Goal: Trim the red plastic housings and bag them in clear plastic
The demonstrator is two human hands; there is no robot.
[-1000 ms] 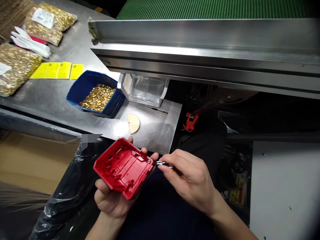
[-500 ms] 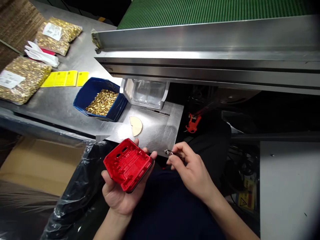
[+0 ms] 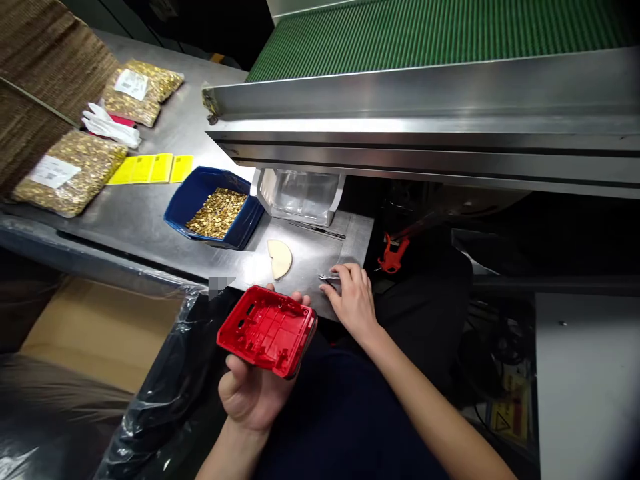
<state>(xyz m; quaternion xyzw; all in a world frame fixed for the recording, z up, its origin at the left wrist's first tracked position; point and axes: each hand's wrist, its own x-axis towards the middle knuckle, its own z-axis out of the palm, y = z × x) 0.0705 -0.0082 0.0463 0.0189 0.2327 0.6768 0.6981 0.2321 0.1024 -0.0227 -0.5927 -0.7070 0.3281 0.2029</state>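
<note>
My left hand (image 3: pixel 255 397) holds a red plastic housing (image 3: pixel 270 333) from below, its hollow inside facing up and showing ribs, posts and slots. The fingertips curl over the far edge and the thumb presses the near side. Over the metal table's front corner, my right hand (image 3: pixel 354 300) has its fingers closed on small metal nail clippers (image 3: pixel 328 277), low at the surface; whether they touch it I cannot tell. A cream half-round piece (image 3: pixel 280 259) lies between the hands and a blue bin (image 3: pixel 175 212) of small brass parts (image 3: pixel 217 213).
Behind the half-round piece are dark tweezers (image 3: pixel 317 230) and a clear-grey bin (image 3: pixel 305 197). A metal conveyor frame (image 3: pixel 425 160) overhangs the right. Bags of brass parts (image 3: pixel 75 170), yellow labels (image 3: pixel 150 169) and white gloves (image 3: pixel 110 125) lie left; an orange tool (image 3: pixel 393 253) hangs right.
My right hand has moved forward and left with the nail clippers, down toward the table. The red housing has turned slightly in my left hand. The view has shifted a little.
</note>
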